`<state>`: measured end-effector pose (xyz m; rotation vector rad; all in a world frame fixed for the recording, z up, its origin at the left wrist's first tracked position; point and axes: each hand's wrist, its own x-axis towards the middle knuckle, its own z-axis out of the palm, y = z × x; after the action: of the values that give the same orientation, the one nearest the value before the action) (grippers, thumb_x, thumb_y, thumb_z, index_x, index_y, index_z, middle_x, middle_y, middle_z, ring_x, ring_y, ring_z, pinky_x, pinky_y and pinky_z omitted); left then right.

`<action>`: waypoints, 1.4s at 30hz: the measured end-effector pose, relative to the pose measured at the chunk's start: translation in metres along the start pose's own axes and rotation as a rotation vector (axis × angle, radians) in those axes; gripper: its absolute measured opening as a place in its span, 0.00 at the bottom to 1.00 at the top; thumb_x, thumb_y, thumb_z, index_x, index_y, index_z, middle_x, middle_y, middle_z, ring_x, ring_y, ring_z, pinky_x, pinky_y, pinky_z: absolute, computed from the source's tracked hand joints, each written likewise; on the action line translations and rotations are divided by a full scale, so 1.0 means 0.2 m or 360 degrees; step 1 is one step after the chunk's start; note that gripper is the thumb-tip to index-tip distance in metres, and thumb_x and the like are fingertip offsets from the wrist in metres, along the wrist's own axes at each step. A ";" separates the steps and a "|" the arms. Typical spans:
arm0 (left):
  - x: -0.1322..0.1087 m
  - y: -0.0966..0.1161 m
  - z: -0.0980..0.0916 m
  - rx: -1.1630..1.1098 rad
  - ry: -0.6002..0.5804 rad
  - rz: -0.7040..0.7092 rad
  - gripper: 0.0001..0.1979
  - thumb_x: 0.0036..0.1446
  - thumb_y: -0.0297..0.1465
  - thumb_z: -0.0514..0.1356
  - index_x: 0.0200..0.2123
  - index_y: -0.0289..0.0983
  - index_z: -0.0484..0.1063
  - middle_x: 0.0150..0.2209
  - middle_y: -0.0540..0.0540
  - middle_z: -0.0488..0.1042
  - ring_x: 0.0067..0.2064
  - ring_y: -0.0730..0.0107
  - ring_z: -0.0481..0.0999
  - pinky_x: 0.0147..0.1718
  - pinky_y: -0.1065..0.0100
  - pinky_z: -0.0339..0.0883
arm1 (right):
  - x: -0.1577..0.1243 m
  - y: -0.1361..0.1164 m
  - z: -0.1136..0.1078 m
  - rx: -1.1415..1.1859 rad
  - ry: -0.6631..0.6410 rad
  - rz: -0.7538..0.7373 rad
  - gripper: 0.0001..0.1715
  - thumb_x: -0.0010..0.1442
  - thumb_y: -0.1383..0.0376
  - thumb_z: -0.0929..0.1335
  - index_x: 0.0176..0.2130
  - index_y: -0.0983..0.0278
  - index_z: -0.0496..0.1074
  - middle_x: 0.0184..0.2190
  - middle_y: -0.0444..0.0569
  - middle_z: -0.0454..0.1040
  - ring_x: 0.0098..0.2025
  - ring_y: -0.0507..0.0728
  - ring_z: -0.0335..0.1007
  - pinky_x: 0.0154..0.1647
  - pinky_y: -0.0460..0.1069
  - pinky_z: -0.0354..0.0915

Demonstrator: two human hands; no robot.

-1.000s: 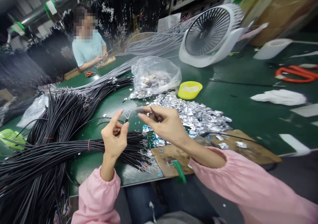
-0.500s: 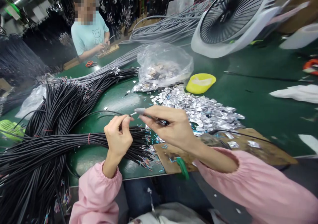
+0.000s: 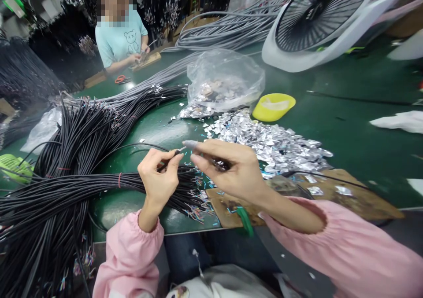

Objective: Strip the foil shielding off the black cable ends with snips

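Note:
My left hand [image 3: 159, 172] pinches a black cable [image 3: 145, 145] between thumb and forefinger close to its end. A short pale silvery tip [image 3: 183, 149] sticks out past the fingertips. My right hand [image 3: 228, 163] is just right of that tip, with a grey cover [image 3: 190, 144] on the forefinger. Its thumb and forefinger are slightly apart. A dark, shiny object [image 3: 222, 164] is tucked in the curl of the right hand; most of it is hidden, so its kind cannot be told. Below the left hand lies a bundle of black cables [image 3: 99, 184] with stripped coloured ends.
A heap of foil pieces [image 3: 274, 146] lies beyond my right hand, beside a clear plastic bag [image 3: 228, 80] and a yellow dish [image 3: 273, 107]. A wooden board [image 3: 360, 196] lies near the edge. A white fan [image 3: 317, 20] stands behind. Across the table sits another person [image 3: 120, 38].
The view has shifted slightly. My right thumb and forefinger have parted a little more beside the cable tip. The left hand keeps its pinch on the cable.

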<state>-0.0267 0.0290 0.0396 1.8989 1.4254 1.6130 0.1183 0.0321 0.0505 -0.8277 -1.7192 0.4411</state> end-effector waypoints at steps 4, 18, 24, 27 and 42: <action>0.00 -0.01 0.02 0.0033 0.0138 0.0010 0.05 0.50 0.28 0.63 0.24 0.35 0.73 0.23 0.51 0.70 0.25 0.77 0.68 0.21 0.75 0.58 | -0.01 0.00 0.00 0.0004 0.0011 -0.0146 0.13 0.54 0.75 0.63 0.34 0.64 0.75 0.22 0.45 0.70 0.22 0.49 0.62 0.21 0.44 0.60; 0.03 -0.01 0.00 -0.0081 0.0011 -0.0187 0.05 0.48 0.31 0.65 0.25 0.35 0.74 0.23 0.51 0.72 0.24 0.77 0.68 0.23 0.75 0.59 | -0.01 0.04 0.03 -0.0168 0.0168 -0.0109 0.12 0.55 0.75 0.65 0.37 0.66 0.76 0.23 0.46 0.72 0.24 0.50 0.66 0.24 0.44 0.63; 0.03 -0.02 -0.01 -0.0024 -0.0169 -0.0180 0.08 0.54 0.32 0.59 0.26 0.34 0.74 0.23 0.50 0.71 0.24 0.76 0.67 0.24 0.75 0.59 | -0.01 0.04 0.04 -0.0154 0.0121 -0.0095 0.18 0.53 0.77 0.62 0.37 0.65 0.77 0.21 0.44 0.69 0.22 0.49 0.63 0.21 0.43 0.59; 0.03 -0.02 -0.02 -0.0026 -0.0240 -0.0201 0.12 0.57 0.32 0.55 0.25 0.35 0.73 0.22 0.50 0.70 0.24 0.76 0.67 0.24 0.74 0.58 | -0.02 0.04 0.04 -0.0149 0.0120 -0.0123 0.19 0.53 0.77 0.62 0.38 0.65 0.77 0.21 0.44 0.69 0.22 0.49 0.63 0.21 0.43 0.59; 0.07 0.00 -0.05 -0.0382 -0.0526 -0.0610 0.15 0.52 0.38 0.58 0.21 0.34 0.70 0.16 0.53 0.64 0.17 0.81 0.60 0.18 0.76 0.54 | -0.03 0.06 0.06 -0.0042 0.0036 0.0088 0.15 0.54 0.71 0.64 0.40 0.68 0.76 0.23 0.46 0.73 0.22 0.50 0.66 0.21 0.43 0.61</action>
<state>-0.0366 0.0361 0.0508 1.5521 1.2916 1.1695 0.1120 0.0381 0.0346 -0.8978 -1.6874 0.4454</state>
